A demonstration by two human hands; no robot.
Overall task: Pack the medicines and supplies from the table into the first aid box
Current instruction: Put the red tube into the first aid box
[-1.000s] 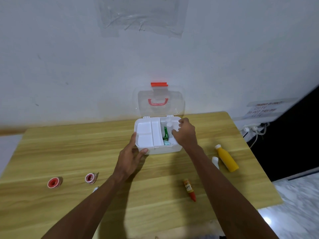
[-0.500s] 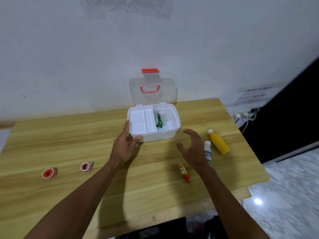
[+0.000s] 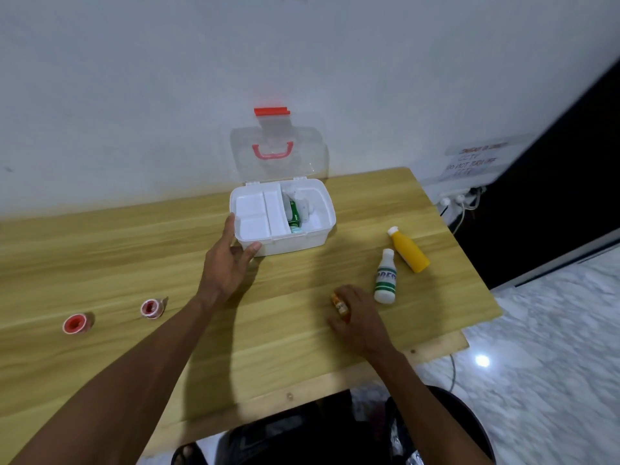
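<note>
My left hand (image 3: 228,263) rests against the front-left corner of the first aid box (image 3: 302,238), thumb on its front wall, fingers up the left side, loosely cupping it w/o gripping. The box sits on the wooden table (image 3: 117,250), clear lid (image 3: 275,154) w/ red handle standing open at the back, white tray insert (image 3: 258,213) in its left half, a green packet (image 3: 294,211) in the right compartment. My right hand (image 3: 357,318) is down on the table front-right of the box, fingers curled round a small orange-capped tube (image 3: 340,305); can't tell if it's lifted yet. Just right of that hand lies a white bottle w/ green stripes (image 3: 385,278), and beside it a yellow bottle (image 3: 409,250), both right of the box. Two red tape rolls (image 3: 76,323) (image 3: 151,308) lie well apart from the box, front-left
</note>
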